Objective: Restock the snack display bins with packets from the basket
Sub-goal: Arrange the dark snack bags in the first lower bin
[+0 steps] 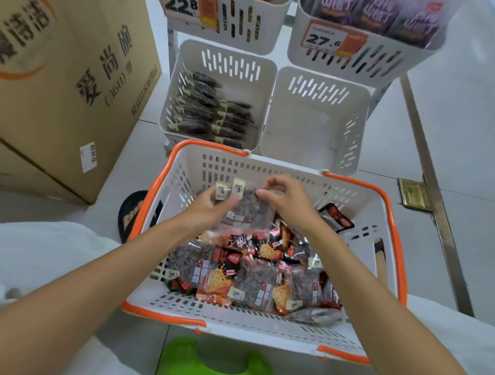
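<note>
A white basket [184, 166] with orange rims sits on the floor in front of me, holding several clear packets of dark snacks and red-black packets [222, 269]. Above its far half, my left hand [208, 206] grips a small stack of clear dark-snack packets [246, 206] with cream labels. My right hand [283, 196] pinches the top right corner of the same stack. Beyond the basket, the lower left display bin [190, 58] holds rows of matching dark packets [210, 111]. The lower right bin [315, 125] has nothing in it.
Two upper bins with price tags 22.8 [181, 3] and 27.6 [324, 40] hang above; the right one holds purple packets [376, 13]. A large cardboard box [60, 71] stands at left. A green stool [214, 363] is below me. A metal floor strip [430, 174] runs at right.
</note>
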